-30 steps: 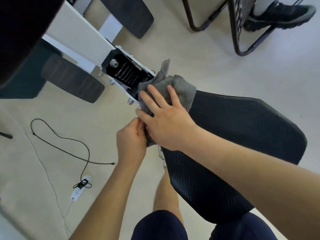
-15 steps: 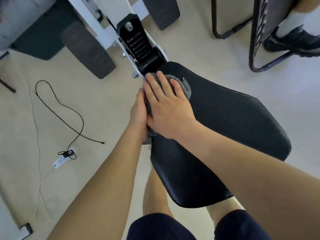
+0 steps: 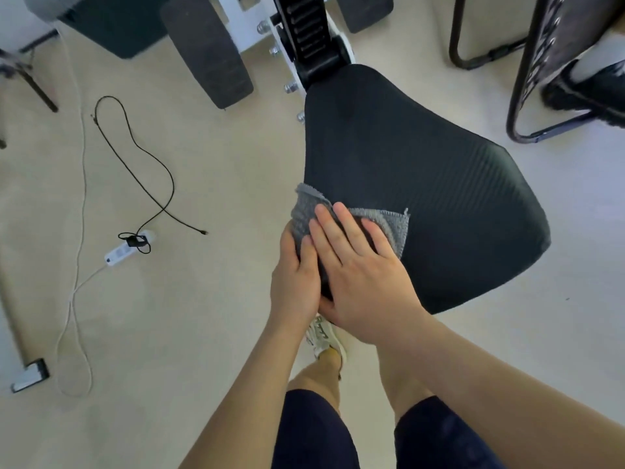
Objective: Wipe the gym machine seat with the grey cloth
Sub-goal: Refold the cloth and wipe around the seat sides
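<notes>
Grey cloth (image 3: pixel 389 225) pressed flat on the near left edge of the black gym machine seat (image 3: pixel 422 184), part draped over that edge. Right hand (image 3: pixel 358 275) laid palm-down on the cloth, fingers (image 3: pixel 345 231) extended and slightly spread, not clenched; cloth beneath them, one corner showing past the fingertips toward the seat's centre. Left hand (image 3: pixel 296 275) at the seat's left edge, touching the right hand, fingers curled around the hanging part of the cloth; full grasp not confirmable, fingertips hidden behind cloth and seat edge. Most of the cloth covered by both hands. Seat underside and mount hidden; black ribbed post (image 3: pixel 311 32) at the seat's far end cut off by the frame top. Shoe (image 3: pixel 324 336) partly visible below the seat's near edge.
</notes>
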The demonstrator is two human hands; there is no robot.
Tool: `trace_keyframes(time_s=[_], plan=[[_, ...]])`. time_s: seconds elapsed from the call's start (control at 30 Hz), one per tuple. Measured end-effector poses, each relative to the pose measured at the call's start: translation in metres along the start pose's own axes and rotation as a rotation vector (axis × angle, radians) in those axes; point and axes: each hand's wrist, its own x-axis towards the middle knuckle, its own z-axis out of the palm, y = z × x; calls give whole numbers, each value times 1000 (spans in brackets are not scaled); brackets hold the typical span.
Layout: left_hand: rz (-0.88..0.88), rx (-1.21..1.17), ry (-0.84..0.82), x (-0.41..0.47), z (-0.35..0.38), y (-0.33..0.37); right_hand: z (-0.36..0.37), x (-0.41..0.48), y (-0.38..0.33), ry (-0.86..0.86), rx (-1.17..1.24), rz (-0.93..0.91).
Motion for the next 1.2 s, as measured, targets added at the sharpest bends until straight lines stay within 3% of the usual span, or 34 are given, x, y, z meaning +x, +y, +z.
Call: trace_keyframes(time_s=[0.17,0.33,0.47,0.6,0.8,0.9,1.0,1.1,1.2], plan=[[31,149,-22,-53,9,-28,18,-49,-13,-9,-12,14],[215,119,-55,-96,12,-46,25,-91,-14,9,-18,61],[287,226,10,-86,-2,-51,23,-96,-11,70,3,145],[283,121,63,-72,1,-51,38,-93,-13,79,-64,192],[496,542,272,-80,13,-46,35,-97,15,97,-116,165],[573,613,301,-83,25,-31,26,-101,41,93,-133,129],[638,552,224,-84,41,-14,17,-101,70,108,-126,94],[634,593,239,-70,37,1,9,-94,86,101,-112,65],[479,642,285,-43,20,14,6,-81,91,98,-113,74]])
